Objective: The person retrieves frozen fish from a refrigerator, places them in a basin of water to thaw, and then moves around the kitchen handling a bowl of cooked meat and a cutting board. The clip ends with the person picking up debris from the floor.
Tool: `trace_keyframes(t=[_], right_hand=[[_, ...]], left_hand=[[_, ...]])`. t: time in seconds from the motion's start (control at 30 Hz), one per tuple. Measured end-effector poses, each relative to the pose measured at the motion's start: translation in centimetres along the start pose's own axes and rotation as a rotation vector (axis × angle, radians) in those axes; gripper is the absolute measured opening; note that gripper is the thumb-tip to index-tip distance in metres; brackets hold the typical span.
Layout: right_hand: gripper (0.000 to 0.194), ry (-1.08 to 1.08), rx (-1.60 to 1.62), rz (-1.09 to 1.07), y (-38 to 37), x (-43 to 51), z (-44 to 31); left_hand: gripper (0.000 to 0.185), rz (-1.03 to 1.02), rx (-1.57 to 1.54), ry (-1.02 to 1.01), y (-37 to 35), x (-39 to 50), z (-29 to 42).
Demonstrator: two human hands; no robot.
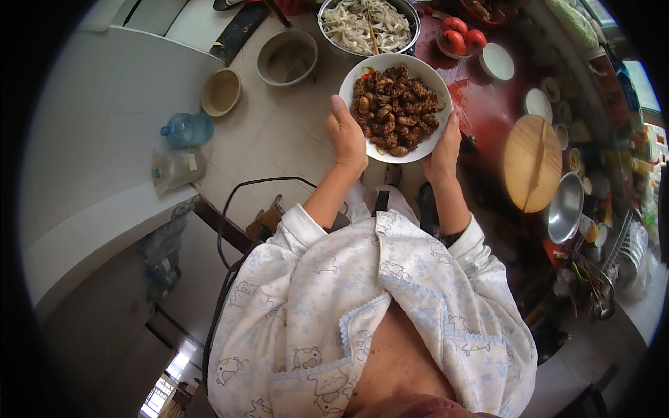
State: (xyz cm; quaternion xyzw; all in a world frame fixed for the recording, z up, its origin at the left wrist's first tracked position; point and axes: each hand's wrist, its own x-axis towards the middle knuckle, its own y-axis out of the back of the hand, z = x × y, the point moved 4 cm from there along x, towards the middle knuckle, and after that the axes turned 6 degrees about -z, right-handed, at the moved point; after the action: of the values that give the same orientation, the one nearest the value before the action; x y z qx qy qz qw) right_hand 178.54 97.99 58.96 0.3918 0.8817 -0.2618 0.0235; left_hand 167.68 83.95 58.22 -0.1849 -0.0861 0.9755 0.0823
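Observation:
Between my two hands I hold a white bowl by its opposite sides, over the tiled floor. Cooked brown insect pupae, with bits of red and green pepper, fill much of it. My left hand grips the left rim, thumb up along the edge. On the right rim rests my right hand, its fingers partly hidden by the bowl. Just beyond the bowl stands a large metal pot of pale sliced strips, with a wooden stick or chopstick in it.
A red worktop at right holds a bowl of tomatoes, an empty white bowl, a round wooden lid and a metal basin. On the floor at left are two basins and a blue plastic jug.

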Motion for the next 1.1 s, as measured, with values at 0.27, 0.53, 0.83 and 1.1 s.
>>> trace_keyframes(t=[0.27,0.53,0.83,1.1], right_hand=[[0.054,0.224,0.070,0.069,-2.2,-0.8,0.4],[0.052,-0.144,-0.089,-0.049,0.2,0.8,-0.7],[0.052,0.153,-0.103,0.084,-0.9,0.1,-4.4],[0.052,-0.042,-0.019,0.213,-0.3,-0.3,-1.8]], left_hand=[[0.056,-0.005,-0.164,-0.049,-1.9,-1.7,0.1],[0.058,-0.359,0.016,0.202,0.5,4.1,1.1],[0.059,-0.321,0.013,-0.459,-1.0,0.8,4.2],[0.057,-0.233,0.010,0.072,-1.1,0.9,1.1]])
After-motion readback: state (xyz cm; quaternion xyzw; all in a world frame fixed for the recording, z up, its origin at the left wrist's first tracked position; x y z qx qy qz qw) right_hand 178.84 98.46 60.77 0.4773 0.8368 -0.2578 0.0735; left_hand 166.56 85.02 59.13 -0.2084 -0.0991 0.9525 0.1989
